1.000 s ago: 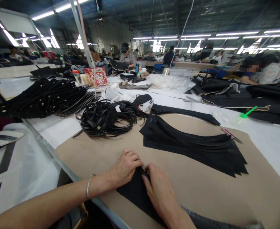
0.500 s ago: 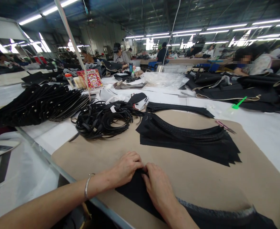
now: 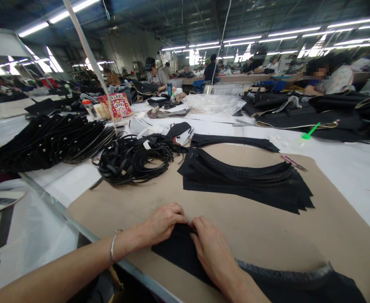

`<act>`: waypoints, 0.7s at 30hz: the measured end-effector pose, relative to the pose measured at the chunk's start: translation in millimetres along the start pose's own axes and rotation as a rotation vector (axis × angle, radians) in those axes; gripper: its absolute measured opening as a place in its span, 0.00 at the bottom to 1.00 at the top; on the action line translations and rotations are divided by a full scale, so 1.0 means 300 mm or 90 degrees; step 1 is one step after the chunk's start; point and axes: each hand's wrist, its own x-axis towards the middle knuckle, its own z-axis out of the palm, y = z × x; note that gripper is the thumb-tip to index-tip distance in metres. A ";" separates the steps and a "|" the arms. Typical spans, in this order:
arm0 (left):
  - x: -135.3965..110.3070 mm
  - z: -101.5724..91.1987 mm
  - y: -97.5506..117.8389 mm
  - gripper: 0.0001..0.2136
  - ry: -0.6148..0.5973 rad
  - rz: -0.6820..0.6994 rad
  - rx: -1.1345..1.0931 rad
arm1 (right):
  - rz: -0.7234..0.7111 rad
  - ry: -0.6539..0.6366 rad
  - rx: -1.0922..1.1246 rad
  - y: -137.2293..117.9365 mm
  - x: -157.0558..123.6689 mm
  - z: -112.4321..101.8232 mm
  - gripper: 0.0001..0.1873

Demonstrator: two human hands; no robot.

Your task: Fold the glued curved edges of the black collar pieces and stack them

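A black fabric piece (image 3: 185,254) with a curved, greyish edge strip lies at the near side of the tan mat (image 3: 125,206). My left hand (image 3: 164,223), a silver bangle on its wrist, pinches the top edge of this piece at its left end. Just beside it, my right hand (image 3: 212,248) grips the same edge between thumb and fingers, its forearm crossing over the fabric. The fingertips of both hands nearly meet. Beyond them lies a fanned stack of similar black fabric pieces (image 3: 241,179) with curved edges.
A tangled coil of black straps (image 3: 131,166) sits at the mat's back left, near a pile of black panels (image 3: 55,139). Small scissors (image 3: 294,163) rest at the back right. A green-handled tool (image 3: 311,131) lies farther off. A slanted pole (image 3: 92,61) rises behind the straps.
The whole view has shifted slightly. Both hands stay at the same edge of the black fabric piece, with the fingers only slightly moved.
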 end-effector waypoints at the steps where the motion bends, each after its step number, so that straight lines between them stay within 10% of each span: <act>1: -0.001 -0.001 0.001 0.25 0.001 0.000 -0.003 | -0.002 0.001 0.005 0.003 -0.004 0.001 0.12; 21: -0.022 -0.004 0.019 0.26 -0.010 -0.016 0.035 | -0.038 -0.004 0.044 0.054 -0.044 -0.007 0.12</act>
